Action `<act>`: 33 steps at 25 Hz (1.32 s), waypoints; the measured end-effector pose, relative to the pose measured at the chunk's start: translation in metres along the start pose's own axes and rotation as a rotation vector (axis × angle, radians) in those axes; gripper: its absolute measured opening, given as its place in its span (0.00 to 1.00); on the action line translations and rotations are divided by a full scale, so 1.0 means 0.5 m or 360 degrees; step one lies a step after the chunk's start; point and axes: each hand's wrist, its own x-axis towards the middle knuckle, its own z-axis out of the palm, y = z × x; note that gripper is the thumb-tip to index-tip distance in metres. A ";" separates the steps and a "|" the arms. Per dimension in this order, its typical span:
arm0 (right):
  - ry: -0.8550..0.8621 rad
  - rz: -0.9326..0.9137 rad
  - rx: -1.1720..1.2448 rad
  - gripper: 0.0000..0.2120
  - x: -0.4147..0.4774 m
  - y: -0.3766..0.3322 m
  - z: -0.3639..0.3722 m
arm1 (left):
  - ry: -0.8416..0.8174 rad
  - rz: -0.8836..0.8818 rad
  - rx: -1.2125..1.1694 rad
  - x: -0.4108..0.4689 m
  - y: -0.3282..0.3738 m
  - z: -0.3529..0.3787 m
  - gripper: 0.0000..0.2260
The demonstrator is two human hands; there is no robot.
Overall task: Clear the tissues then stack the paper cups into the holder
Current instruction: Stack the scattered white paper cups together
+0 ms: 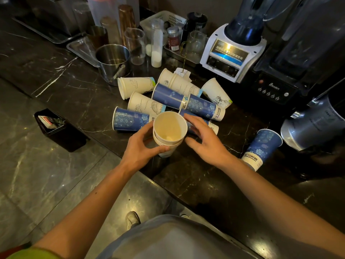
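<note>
Dark marble bench point(186, 184) carries loose paper cups point(203, 107) lying on their sides. Stacking is in hand: the left hand point(143, 144) grip wraps the upright nested stack point(169, 131), whose top cup is empty. The right hand point(203, 139) grip is wide and holds nothing. The next move likely calls for nesting the blue cup point(128, 121) just beside the stack. A tissue point(182, 72) lies behind the pile. No holder can be identified.

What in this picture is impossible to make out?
Head view only:
How many are nested in the stack of cups: the left hand covers its side.
What the stack stands in: hidden beneath it.
The blue cup under the right hand: mostly covered.
The white paper behind the lying cups: half hidden, tissue or tag unclear.
</note>
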 end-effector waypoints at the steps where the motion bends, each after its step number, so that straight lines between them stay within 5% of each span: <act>1: 0.0008 0.0032 0.0056 0.30 0.001 0.004 -0.008 | -0.0001 -0.0008 0.0002 0.002 -0.002 0.001 0.40; 8: 0.0527 0.0239 0.0138 0.23 0.073 0.058 -0.111 | 0.0046 -0.0041 -0.0010 0.004 -0.009 0.020 0.40; 12: 0.0614 0.0385 -0.0158 0.25 0.163 0.115 -0.163 | 0.0086 -0.0042 0.0004 0.006 -0.004 0.027 0.39; 24: 0.0266 0.0891 -0.1072 0.35 0.336 0.292 -0.261 | 0.0257 -0.0117 0.0017 0.005 0.006 0.072 0.37; 29: 0.0555 0.0786 -0.1044 0.32 0.312 0.304 -0.268 | 0.0280 -0.0147 0.0032 0.002 0.004 0.074 0.38; 33: 0.0807 0.0357 -0.0909 0.33 0.266 0.253 -0.258 | 0.0252 -0.0110 0.0026 0.003 0.001 0.072 0.41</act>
